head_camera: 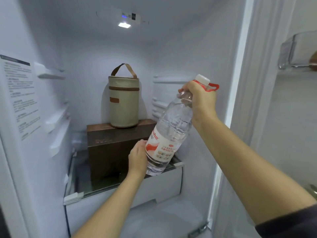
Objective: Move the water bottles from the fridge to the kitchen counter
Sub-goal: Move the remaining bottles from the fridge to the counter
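Inside an open fridge [171, 48], a large clear water bottle [173, 134] with a white cap and red carry loop is held tilted, cap up and to the right, its base over the front right of a glass shelf [73, 196]. The right-hand grip [199, 98] is closed around the bottle's neck, just below the cap. The left-hand grip [138, 157] wraps the lower body beside the red and white label. Behind, a beige zipped cylinder bag [123, 102] stands upright on a brown box [109, 148] on the shelf.
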`<state>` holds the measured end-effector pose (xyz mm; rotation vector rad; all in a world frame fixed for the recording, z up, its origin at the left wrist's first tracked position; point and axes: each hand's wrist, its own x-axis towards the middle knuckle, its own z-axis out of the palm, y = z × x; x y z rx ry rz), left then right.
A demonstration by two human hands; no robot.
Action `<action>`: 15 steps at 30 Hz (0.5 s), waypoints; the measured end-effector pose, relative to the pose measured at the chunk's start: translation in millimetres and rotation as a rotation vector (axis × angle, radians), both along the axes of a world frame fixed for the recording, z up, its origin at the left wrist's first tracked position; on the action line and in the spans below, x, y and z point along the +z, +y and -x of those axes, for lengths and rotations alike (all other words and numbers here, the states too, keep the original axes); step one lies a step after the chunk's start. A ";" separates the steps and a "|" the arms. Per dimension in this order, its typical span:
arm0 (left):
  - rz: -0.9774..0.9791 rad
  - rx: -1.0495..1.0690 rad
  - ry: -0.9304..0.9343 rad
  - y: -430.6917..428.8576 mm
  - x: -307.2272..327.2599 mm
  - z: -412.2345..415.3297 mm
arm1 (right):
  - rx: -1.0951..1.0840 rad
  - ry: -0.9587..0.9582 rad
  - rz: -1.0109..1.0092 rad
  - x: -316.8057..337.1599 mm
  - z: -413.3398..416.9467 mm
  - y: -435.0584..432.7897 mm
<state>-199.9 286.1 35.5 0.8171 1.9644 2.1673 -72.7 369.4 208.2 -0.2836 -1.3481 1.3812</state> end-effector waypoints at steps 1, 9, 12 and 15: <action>0.047 0.004 -0.061 1.2 -5.5 -0.6 | 0.000 -0.010 0.003 -4.7 -2.0 -1.4; -0.178 -0.410 -0.854 -6.1 -29.8 -20.0 | 0.044 -0.016 -0.030 -38.1 -23.8 -9.1; -0.297 -0.565 -1.000 -20.1 -39.7 -32.4 | 0.074 -0.030 -0.027 -47.0 -31.3 -13.9; -0.287 -0.478 -1.071 -19.5 -51.2 -37.4 | 0.078 -0.100 -0.031 -57.7 -42.2 -17.1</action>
